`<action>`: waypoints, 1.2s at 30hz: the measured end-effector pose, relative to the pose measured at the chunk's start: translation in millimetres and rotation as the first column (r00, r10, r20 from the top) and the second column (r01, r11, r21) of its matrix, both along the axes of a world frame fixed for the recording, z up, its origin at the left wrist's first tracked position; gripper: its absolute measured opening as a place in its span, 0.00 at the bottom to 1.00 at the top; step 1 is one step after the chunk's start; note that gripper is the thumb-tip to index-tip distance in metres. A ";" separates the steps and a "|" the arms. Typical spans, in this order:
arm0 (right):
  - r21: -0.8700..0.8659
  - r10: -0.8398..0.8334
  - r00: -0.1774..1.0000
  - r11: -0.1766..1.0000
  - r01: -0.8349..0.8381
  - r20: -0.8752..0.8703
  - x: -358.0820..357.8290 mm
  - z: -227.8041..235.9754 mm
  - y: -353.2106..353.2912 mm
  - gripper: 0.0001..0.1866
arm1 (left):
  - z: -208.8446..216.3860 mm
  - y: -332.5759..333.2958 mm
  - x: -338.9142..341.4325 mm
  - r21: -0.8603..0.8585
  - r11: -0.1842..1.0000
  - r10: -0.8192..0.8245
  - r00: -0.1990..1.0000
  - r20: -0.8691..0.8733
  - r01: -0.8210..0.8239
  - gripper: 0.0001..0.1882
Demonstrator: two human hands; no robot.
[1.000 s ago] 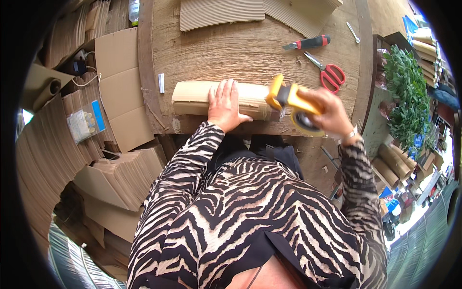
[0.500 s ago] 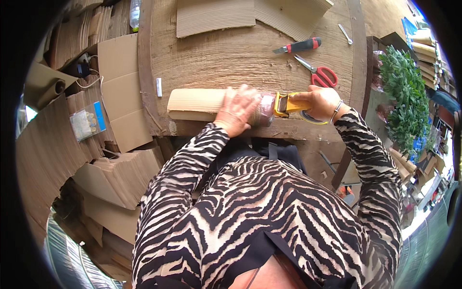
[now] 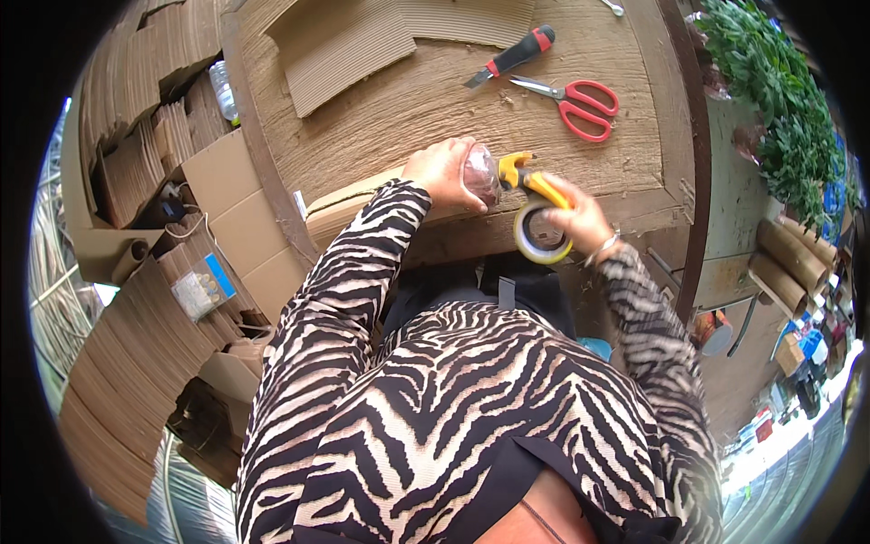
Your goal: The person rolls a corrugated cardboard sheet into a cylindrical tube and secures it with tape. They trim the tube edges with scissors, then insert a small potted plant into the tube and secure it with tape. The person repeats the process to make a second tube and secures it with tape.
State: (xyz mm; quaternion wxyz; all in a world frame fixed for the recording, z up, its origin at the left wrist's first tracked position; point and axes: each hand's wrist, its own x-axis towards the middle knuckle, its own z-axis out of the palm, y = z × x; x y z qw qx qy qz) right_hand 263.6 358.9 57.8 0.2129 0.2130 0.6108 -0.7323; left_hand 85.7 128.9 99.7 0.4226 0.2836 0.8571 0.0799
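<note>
My left hand (image 3: 442, 174) is wrapped over the right end of a long corrugated cardboard wrap (image 3: 349, 204) lying along the table's near edge. Out of that end pokes a rounded, reddish-brown bundle in clear plastic (image 3: 481, 175); what the cardboard encloses is hidden. My right hand (image 3: 578, 218) grips a yellow tape dispenser (image 3: 549, 190) just right of the bundle. Its tape roll (image 3: 542, 238) hangs below the handle, and its head is close to the plastic. Whether tape stretches between them, I cannot tell.
Beyond my hands lie red-handled scissors (image 3: 587, 111), a utility knife (image 3: 512, 56) with its blade out, and corrugated sheets (image 3: 353, 54) on the wooden table (image 3: 625, 172). Stacked cardboard (image 3: 136, 363) crowds the left. Leafy green plants (image 3: 770, 100) and cardboard tubes (image 3: 788, 258) are at the right.
The dispenser has tilted, its roll swinging down into sight, and my right hand has come lower and nearer my body. My left hand has moved onto the bundle's end. The whole view has turned.
</note>
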 end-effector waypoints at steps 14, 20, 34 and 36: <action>-0.022 0.361 0.918 0.932 -0.362 0.165 -9.0 2.5 -102.2 0.34 | -9.0 1.2 -26.9 0.115 0.992 0.024 0.975 0.222 -0.050 0.54; 0.416 0.613 0.789 0.708 -0.571 0.041 -46.5 40.7 -178.6 0.28 | -1.4 -16.1 -16.2 0.245 0.968 0.014 0.971 -0.240 0.047 0.52; 0.591 0.599 0.716 0.448 -0.671 0.358 45.6 99.4 -79.4 0.31 | -16.3 -80.6 56.5 0.349 0.936 0.090 0.921 -0.379 0.052 0.62; 0.610 0.604 0.719 0.438 -0.661 0.344 40.6 102.8 -78.7 0.31 | -12.9 -60.7 38.7 0.282 0.956 0.002 0.961 -0.276 0.079 0.62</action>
